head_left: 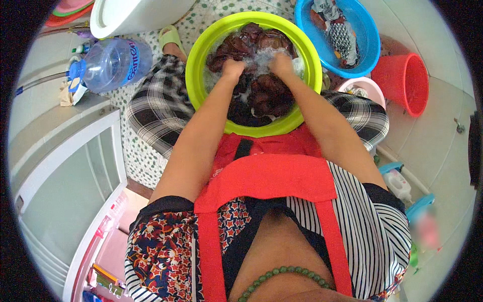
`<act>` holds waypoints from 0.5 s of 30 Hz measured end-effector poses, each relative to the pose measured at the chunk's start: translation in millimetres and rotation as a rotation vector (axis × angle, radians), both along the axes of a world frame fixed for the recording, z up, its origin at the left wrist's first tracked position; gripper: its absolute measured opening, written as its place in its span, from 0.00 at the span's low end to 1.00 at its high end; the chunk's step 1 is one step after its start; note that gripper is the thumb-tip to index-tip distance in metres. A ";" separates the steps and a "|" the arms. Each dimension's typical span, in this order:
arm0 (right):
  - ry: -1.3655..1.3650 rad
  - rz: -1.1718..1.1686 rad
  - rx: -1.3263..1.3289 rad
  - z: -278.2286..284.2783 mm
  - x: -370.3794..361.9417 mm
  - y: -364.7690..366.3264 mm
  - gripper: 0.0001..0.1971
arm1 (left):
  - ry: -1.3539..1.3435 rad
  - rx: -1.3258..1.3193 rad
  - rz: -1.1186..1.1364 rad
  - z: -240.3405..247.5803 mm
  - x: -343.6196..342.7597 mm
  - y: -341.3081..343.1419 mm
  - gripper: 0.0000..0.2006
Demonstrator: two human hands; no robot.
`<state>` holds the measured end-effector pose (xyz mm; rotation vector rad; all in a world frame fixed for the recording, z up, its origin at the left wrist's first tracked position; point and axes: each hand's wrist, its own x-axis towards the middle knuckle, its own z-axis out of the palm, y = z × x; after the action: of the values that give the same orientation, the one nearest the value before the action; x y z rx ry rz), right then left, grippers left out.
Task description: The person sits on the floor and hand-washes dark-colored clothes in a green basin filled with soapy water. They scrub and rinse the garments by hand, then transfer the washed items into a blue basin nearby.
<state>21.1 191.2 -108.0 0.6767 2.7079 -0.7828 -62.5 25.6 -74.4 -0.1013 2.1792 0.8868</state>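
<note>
A lime-green round tub (196, 35) stands between my knees, holding splashing, foamy water and soaked dark brown clothing (271, 95). Both my arms reach down into it. On the left side of the tub, my left hand (234, 69) is closed on the wet dark clothing at the water's surface. Opposite it, my right hand (282, 64) is also closed on the clothing, its fingertips partly hidden by spray and foam. Between the two hands the water is churned white. More dark cloth lies bunched below and above them.
Right of the tub are a blue basin (372, 30) with patterned clothes, a pink basin (370, 88) and a red bucket (402, 83) lying tilted. On the left sit a large clear water bottle (118, 65) and a white container (113, 20). A white-framed glass door (70, 161) stands at lower left.
</note>
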 end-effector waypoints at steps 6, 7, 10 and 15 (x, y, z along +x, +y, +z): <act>0.394 0.049 -0.471 122.9 12.8 -54.1 0.14 | -0.606 0.887 0.721 42.4 15.8 -12.5 0.22; 0.467 0.134 -0.382 146.4 18.7 -65.9 0.11 | -0.601 0.897 0.685 87.7 24.2 -13.5 0.22; 0.611 0.356 -0.238 194.1 40.7 -110.7 0.09 | -0.675 1.101 0.449 78.1 29.9 -33.4 0.22; 0.545 0.247 -0.097 162.8 30.8 -100.9 0.16 | -0.519 1.220 0.586 64.2 45.2 -11.5 0.14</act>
<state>52.0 90.4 54.8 0.1026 3.1110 -1.1584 -17.3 14.1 -10.1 -0.3198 0.8632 2.0833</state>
